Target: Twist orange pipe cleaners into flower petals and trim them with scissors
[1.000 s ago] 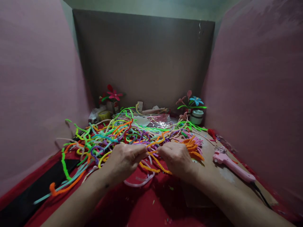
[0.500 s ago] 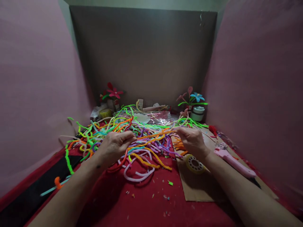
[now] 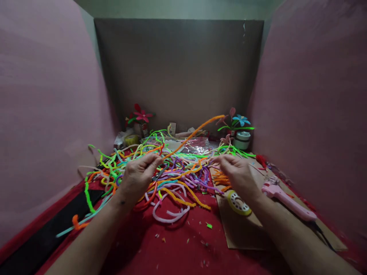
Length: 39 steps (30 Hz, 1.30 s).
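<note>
Pinched in the fingertips of my left hand [image 3: 140, 173] is an orange pipe cleaner [image 3: 195, 133], which slants up to the right to a free end. My right hand [image 3: 233, 170] is level with it on the right, fingers stretched toward the left and apart from the orange stem; nothing shows in them. Under both hands spreads a tangled heap of coloured pipe cleaners [image 3: 186, 175]. Beside my left hand, scissors [image 3: 159, 173] with red handles lie partly hidden in the heap. Short orange pieces [image 3: 220, 177] rest by my right hand.
A cardboard sheet [image 3: 243, 233] carries a yellow tape spool [image 3: 239, 203] and a pink glue gun [image 3: 289, 200]. Pipe-cleaner flowers [image 3: 142, 114] and a lidded jar [image 3: 242, 140] stand at the back. Pink side panels [image 3: 43, 95] border the red cloth [image 3: 172, 248]; a black flat object [image 3: 51, 229] lies left.
My right hand has let go of the orange pipe cleaner, which was stretched between both hands. Its freed end has swung up, while my left hand keeps hold. The camera view has shifted slightly.
</note>
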Motion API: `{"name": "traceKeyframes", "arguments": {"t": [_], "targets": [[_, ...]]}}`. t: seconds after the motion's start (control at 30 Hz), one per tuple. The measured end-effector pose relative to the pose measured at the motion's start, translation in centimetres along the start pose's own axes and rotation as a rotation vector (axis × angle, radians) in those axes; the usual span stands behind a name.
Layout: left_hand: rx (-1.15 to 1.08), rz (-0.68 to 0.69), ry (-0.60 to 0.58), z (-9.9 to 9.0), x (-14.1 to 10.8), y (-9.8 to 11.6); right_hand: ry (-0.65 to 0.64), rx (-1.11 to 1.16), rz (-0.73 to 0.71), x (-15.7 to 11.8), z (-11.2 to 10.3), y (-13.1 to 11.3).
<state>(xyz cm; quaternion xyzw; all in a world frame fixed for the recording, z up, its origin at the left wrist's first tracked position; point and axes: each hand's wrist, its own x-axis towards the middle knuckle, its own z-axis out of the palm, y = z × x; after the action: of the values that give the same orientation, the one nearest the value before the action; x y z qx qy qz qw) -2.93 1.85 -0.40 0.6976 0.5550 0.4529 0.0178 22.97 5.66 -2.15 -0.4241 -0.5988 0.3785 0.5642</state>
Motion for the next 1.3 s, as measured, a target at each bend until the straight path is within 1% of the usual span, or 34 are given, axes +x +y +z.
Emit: {"name": "traceKeyframes", "arguments": {"t": [0.03,0.07,0.13,0.2,0.3,0.37,0.47,0.53,0.6,0.7,0.8,0.9,1.03,1.1,1.2,1.3], "targets": [[-0.005,0.030,-0.012,0.5,-0.3,0.3,-0.116,0.086,0.083,-0.7,1.2,-0.2],[-0.005,0.054,-0.033,1.1,-0.6,0.6,-0.199,0.173,0.155,-1.2,2.4,-0.4],[0.005,0.112,-0.093,2.0,-1.2,1.1,-0.268,0.310,0.196,-1.9,4.4,-0.6],[0.032,0.176,-0.146,2.7,-1.7,1.3,-0.198,0.483,0.199,-1.9,5.6,-0.6],[0.080,0.274,-0.182,3.4,-2.1,1.2,-0.097,0.665,0.201,-1.6,5.9,-0.4],[0.107,0.325,-0.204,3.7,-2.2,1.1,-0.085,0.729,0.236,-1.4,5.7,-0.2],[0.126,0.368,-0.259,3.6,-2.3,1.2,-0.130,0.771,0.310,-1.5,5.3,0.0],[0.130,0.380,-0.309,3.2,-2.1,1.4,-0.163,0.758,0.316,-1.5,5.1,0.3],[0.134,0.391,-0.343,2.5,-1.9,1.5,-0.169,0.729,0.307,-1.6,4.9,0.7],[0.169,0.409,-0.346,1.6,-1.4,1.4,-0.184,0.676,0.360,-1.8,4.6,1.1],[0.273,0.417,-0.361,1.2,-1.2,1.2,-0.240,0.660,0.394,-2.1,4.4,1.2],[0.389,0.432,-0.329,1.2,-1.2,1.1,-0.319,0.601,0.374,-2.5,4.4,1.0],[0.572,0.484,-0.274,1.6,-1.4,1.4,-0.435,0.339,0.397,-3.3,4.7,0.8],[0.656,0.514,-0.262,1.8,-1.5,1.6,-0.475,0.250,0.360,-3.7,4.9,0.8],[0.714,0.543,-0.258,2.1,-1.6,1.8,-0.535,0.161,0.261,-3.9,5.1,1.1],[0.710,0.553,-0.277,2.3,-1.9,1.8,-0.575,0.150,0.273,-3.9,5.2,1.4]]}}
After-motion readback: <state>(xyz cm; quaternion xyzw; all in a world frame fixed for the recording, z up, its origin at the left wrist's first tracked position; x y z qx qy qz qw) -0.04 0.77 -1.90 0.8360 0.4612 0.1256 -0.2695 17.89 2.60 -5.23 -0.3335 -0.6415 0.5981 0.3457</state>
